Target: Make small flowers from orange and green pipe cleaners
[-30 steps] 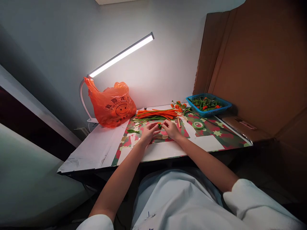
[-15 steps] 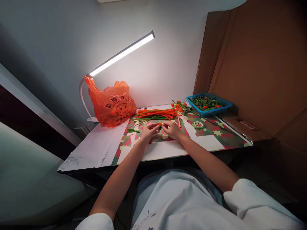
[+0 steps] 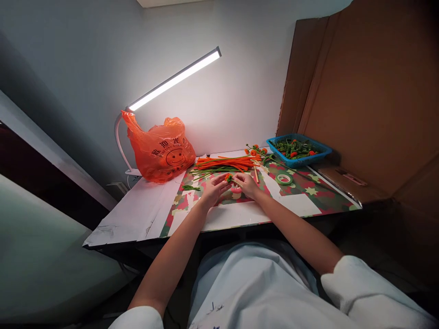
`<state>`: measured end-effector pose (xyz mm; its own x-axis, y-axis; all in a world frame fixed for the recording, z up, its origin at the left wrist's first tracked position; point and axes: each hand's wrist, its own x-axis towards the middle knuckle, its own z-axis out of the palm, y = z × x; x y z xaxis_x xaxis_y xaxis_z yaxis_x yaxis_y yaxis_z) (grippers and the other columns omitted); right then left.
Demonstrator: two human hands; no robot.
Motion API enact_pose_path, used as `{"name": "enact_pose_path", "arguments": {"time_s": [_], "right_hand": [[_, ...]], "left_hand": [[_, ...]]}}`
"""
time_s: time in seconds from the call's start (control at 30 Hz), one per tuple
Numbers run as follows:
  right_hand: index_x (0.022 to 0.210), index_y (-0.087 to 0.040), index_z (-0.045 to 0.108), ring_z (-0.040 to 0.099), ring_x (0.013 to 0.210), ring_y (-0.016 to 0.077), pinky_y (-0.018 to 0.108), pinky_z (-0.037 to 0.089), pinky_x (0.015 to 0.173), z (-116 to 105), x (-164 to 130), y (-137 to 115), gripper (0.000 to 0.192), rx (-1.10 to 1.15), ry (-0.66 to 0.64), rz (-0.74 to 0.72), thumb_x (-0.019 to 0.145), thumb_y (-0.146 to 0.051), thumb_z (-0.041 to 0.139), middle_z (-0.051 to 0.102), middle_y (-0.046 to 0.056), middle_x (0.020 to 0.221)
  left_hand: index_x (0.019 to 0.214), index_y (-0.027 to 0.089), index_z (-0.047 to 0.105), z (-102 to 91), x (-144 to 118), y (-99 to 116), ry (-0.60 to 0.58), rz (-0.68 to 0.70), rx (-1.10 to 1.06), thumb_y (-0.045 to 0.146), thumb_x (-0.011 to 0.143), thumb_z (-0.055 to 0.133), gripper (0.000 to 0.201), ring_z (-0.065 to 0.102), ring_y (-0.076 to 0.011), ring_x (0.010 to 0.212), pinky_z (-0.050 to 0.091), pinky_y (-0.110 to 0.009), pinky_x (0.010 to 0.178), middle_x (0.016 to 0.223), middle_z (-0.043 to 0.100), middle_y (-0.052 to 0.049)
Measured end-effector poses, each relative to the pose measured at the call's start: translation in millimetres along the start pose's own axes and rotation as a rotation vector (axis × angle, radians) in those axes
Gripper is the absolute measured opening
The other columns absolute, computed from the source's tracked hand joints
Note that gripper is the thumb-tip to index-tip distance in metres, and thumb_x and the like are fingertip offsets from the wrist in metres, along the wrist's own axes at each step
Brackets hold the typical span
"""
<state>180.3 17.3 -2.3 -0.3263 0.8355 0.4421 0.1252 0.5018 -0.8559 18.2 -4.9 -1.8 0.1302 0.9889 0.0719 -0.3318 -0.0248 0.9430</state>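
Between my two hands is a small fuzzy orange flower (image 3: 228, 177) with a green base. My left hand (image 3: 213, 188) is curled around its left side, with the thumb and fingers against it. From the other side, my right hand (image 3: 247, 185) pinches at the green base; the fingertips partly hide what they grip. Just beyond the hands lies a bundle of orange and green chenille stems (image 3: 226, 163). A folded green chenille piece (image 3: 190, 188) rests left of my left hand. Right of my right hand is a roll of green tape (image 3: 284, 179).
An orange plastic bag (image 3: 161, 151) stands at the back left beneath a lit lamp (image 3: 174, 77). A blue basket (image 3: 298, 161) holds green and orange pieces at the back right, with a flower spray (image 3: 255, 150) beside it. Cardboard (image 3: 360, 91) walls the right side.
The orange flower has tilted and shows more clearly between the hands. My left fingers have spread a little around it, and my right hand has shifted slightly.
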Motion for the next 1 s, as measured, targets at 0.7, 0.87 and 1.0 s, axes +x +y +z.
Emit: {"name": "enact_pose_path", "arguments": {"time_s": [0.7,0.87,1.0], "right_hand": [[0.063,-0.021,0.049,0.04,0.057,0.0136,0.026,0.027,0.057,-8,-4,-3,0.026,-0.344,-0.08,-0.167,0.087,-0.028,0.042,0.045,-0.002,0.058],[0.073,-0.022,0.057,0.047,0.064,0.0151,0.027,0.031,0.061,-7,-5,-4,0.02,-0.368,-0.007,-0.133,0.087,-0.03,0.047,0.055,0.0,0.066],[0.094,-0.024,0.065,0.055,0.086,0.019,0.031,0.038,0.076,-9,-5,-8,0.014,-0.342,0.019,-0.236,0.085,-0.025,0.055,0.064,0.004,0.093]], "left_hand": [[0.093,0.015,0.071,1.2,-4,-1,0.025,0.131,0.263,0.045,0.059,0.082,0.046,0.066,-0.0166,0.079,0.053,-0.032,0.079,0.088,0.072,-0.008],[0.093,0.015,0.071,1.7,-2,-1,0.042,0.096,0.237,0.047,0.058,0.081,0.049,0.063,-0.0123,0.07,0.053,-0.026,0.071,0.082,0.07,-0.005],[0.084,0.014,0.068,0.0,0,-2,0.04,-0.01,0.213,0.057,0.06,0.076,0.049,0.057,-0.0092,0.057,0.049,-0.021,0.057,0.063,0.061,0.0]]}}
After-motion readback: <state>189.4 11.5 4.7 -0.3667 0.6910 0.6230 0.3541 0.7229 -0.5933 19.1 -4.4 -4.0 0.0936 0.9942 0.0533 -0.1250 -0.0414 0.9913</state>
